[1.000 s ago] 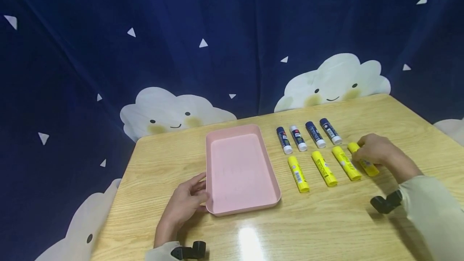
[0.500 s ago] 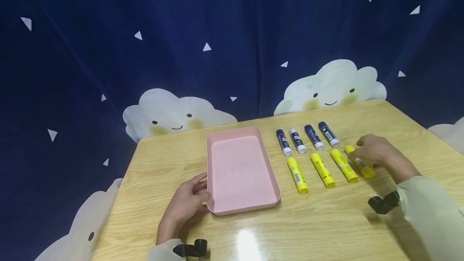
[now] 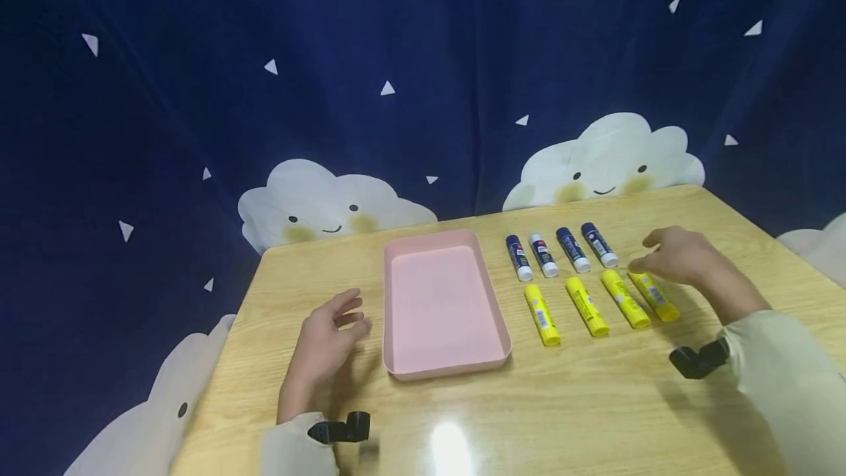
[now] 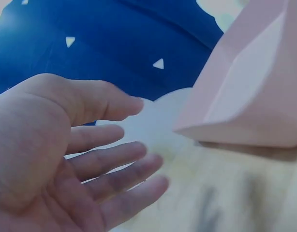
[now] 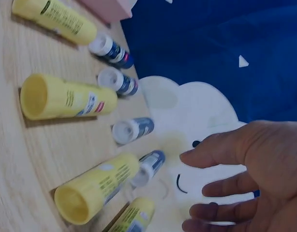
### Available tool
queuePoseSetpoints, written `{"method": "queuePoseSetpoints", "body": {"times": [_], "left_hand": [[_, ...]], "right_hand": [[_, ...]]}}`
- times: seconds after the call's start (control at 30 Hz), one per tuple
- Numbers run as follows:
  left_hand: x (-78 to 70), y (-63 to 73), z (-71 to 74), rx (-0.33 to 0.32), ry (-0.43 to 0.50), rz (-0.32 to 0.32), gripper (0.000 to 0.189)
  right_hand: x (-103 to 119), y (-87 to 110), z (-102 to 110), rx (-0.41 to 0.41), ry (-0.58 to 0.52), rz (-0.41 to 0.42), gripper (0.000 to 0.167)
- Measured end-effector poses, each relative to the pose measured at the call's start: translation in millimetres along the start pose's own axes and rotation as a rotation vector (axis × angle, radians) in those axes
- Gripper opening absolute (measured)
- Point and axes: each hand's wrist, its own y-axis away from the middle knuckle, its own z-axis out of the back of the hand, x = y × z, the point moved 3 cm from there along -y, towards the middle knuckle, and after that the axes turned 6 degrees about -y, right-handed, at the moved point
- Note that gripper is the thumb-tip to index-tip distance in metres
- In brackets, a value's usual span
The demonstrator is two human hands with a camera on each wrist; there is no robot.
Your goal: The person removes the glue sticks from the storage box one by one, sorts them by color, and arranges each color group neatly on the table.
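Observation:
A shallow pink tray (image 3: 443,372) rests on the wooden table. My left hand (image 3: 330,336) hovers just left of it, apart from its wall, with fingers extended and holding nothing, as the left wrist view also shows. My right hand (image 3: 681,259) hangs over the far end of the rightmost yellow glue stick (image 3: 654,296), its thumb and fingers spread with nothing between them. Several yellow glue sticks (image 3: 587,307) lie in a slanted row right of the tray. Behind them lies a second row of smaller glue sticks in dark blue and white (image 3: 572,249).
The wooden table (image 3: 568,410) ends at a dark blue curtain (image 3: 436,57) printed with white clouds (image 3: 337,197) and triangles. Each wrist carries a black strap-mounted camera (image 3: 340,428).
My left hand has let go of the tray's side and moved left. My right hand has released the rightmost yellow glue stick and lifted off it; that stick now lies nearer its neighbour.

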Motion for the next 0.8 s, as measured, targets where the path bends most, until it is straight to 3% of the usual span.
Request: {"method": "queuePoseSetpoints", "body": {"times": [0.17,0.33,0.6,0.8], "left_hand": [[-14.2,-15.2,8.3,-0.074,-0.119,-0.043,0.057],[-31.5,-25.9,15.8,-0.120,-0.229,-0.070,0.064],[-48.9,-39.0,20.7,-0.122,-0.398,-0.189,0.084],[-47.2,-45.8,15.4,-0.106,-0.505,-0.180,0.090]], "right_hand": [[12.3,-1.3,4.3,-0.046,-0.032,0.029,0.074],[20.7,-1.5,8.4,-0.142,-0.044,0.099,0.069],[32.3,1.4,8.1,-0.236,-0.034,0.146,0.084],[41.9,2.7,-0.5,-0.284,-0.032,0.161,0.098]]}}
